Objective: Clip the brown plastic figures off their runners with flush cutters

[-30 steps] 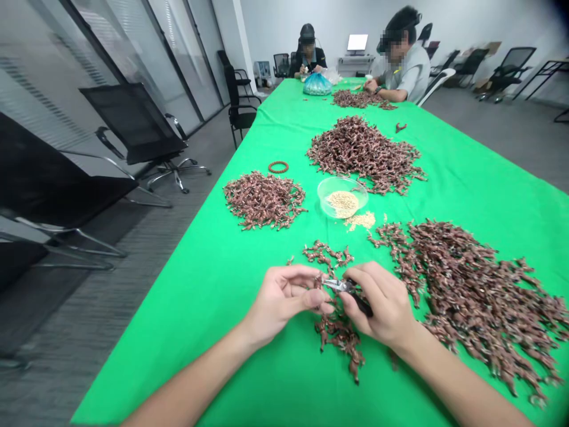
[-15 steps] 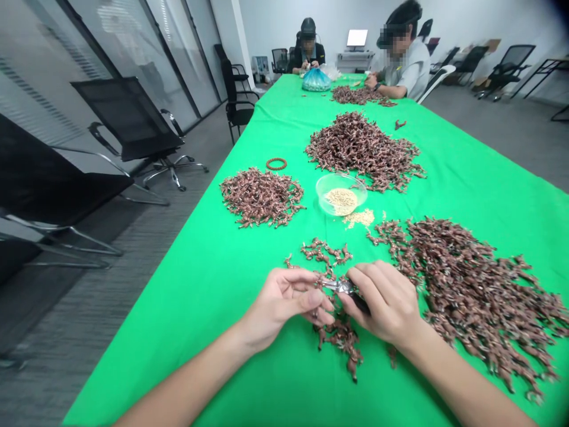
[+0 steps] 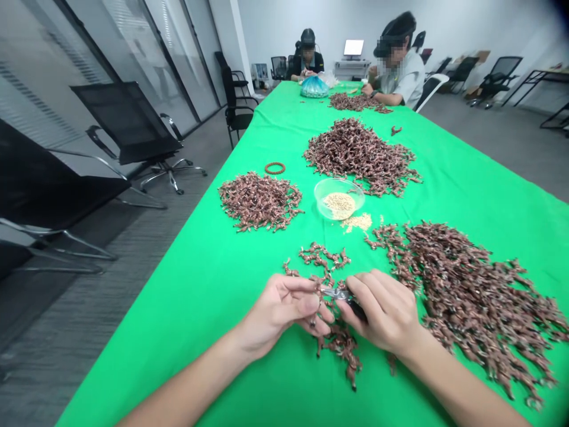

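My left hand (image 3: 280, 308) is closed in a pinch on a small brown animal figurine (image 3: 318, 287), mostly hidden by the fingers. Wrapped round the dark handles of a pair of pliers (image 3: 338, 294) is my right hand (image 3: 386, 311). The metal jaws point left and meet the figurine at my left fingertips; whether they touch it I cannot tell. Under and beyond my hands lie loose brown figurines (image 3: 322, 255), and more (image 3: 347, 347) lie nearer to me. A large heap of them (image 3: 478, 296) spreads to the right of my right hand.
A clear bowl (image 3: 318, 204) with small beige bits stands ahead, with spilled bits (image 3: 358, 222) beside it. Further figurine heaps lie left (image 3: 262, 201) and behind (image 3: 360, 154). A brown ring (image 3: 274, 168) rests on the green cloth (image 3: 195, 284). Two people sit at the far end.
The view has tilted slightly, so the table things sit a little lower. Both hands keep their grip, with the plier jaws still at the figurine.
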`<state>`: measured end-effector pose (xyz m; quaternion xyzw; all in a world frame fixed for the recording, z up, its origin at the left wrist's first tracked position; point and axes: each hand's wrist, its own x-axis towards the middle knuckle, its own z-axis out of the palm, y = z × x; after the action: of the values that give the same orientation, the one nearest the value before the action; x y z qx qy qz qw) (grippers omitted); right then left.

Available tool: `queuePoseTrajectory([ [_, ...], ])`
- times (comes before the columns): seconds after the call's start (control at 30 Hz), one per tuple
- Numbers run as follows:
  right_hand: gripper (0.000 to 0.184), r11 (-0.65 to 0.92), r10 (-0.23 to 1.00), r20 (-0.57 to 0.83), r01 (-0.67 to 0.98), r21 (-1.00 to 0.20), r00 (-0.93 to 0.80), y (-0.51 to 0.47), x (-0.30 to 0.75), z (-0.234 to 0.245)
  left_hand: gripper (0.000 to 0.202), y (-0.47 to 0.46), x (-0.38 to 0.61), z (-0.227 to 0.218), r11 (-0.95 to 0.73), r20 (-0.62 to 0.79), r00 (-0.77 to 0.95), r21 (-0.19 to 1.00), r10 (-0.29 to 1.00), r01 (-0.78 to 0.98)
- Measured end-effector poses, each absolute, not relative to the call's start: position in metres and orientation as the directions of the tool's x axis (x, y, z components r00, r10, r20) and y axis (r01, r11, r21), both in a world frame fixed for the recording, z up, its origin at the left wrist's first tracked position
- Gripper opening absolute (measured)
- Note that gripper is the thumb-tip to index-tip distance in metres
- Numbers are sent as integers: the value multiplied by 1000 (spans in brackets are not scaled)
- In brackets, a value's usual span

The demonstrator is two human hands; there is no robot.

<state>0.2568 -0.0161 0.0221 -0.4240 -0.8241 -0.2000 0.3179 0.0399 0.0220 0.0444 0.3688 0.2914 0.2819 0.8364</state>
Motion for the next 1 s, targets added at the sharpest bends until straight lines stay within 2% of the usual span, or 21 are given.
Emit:
queuePoseTrajectory([
  [0.23,22,570,612,710,817,-89,-349,-17,247,18,28,21,42,42,369,-191,572,904,798,-214],
  [0.4,20,560,655,695,808,-183,-297,-16,243,11,35,22,42,41,317,-177,537,931,825,-180],
  [0.57,16,564,703,674,756,-332,-229,-14,244,11,45,28,42,40,265,-165,494,954,854,-139],
  [0.8,16,585,712,662,719,-375,-234,-13,245,13,20,30,41,38,242,-123,533,957,837,-158],
  [1.0,15,570,735,636,724,-388,-237,-13,242,12,18,27,43,38,259,-95,568,941,817,-215],
])
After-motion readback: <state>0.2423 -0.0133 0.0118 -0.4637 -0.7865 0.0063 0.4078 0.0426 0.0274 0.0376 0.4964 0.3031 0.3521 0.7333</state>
